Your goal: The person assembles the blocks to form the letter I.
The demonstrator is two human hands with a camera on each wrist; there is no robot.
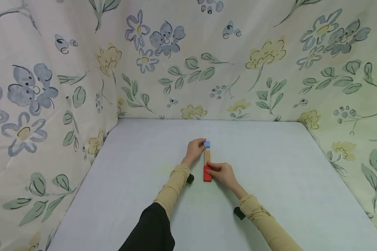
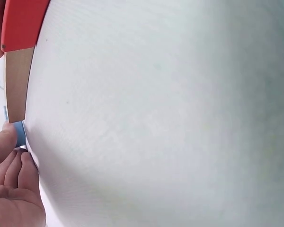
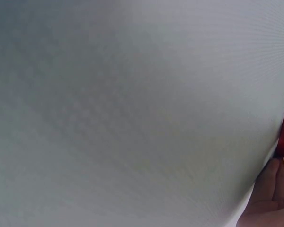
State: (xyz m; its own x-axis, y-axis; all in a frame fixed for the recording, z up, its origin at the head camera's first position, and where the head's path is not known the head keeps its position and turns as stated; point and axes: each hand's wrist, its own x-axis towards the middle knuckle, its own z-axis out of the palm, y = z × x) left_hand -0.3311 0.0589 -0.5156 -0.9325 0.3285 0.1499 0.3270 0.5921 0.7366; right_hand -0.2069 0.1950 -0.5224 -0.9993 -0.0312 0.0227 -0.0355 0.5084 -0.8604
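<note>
Three blocks lie end to end in a line on the white table, running away from me. At the far end is a blue block (image 1: 207,144), which my left hand (image 1: 196,150) pinches from the left between thumb and fingers. A bare wooden block (image 1: 207,157) lies in the middle. Nearest to me is a red block (image 1: 207,177), and my right hand (image 1: 223,173) holds it from the right near its far end. In the left wrist view the wooden block (image 2: 18,85) meets the red block (image 2: 24,23); the left thumb partly covers the blue block (image 2: 21,134).
The white table (image 1: 138,181) reaches back to a flower-printed curtain (image 1: 182,69), which also hangs along both sides. A black wrist camera (image 1: 190,179) sits under the left wrist, and another black camera (image 1: 239,213) under the right.
</note>
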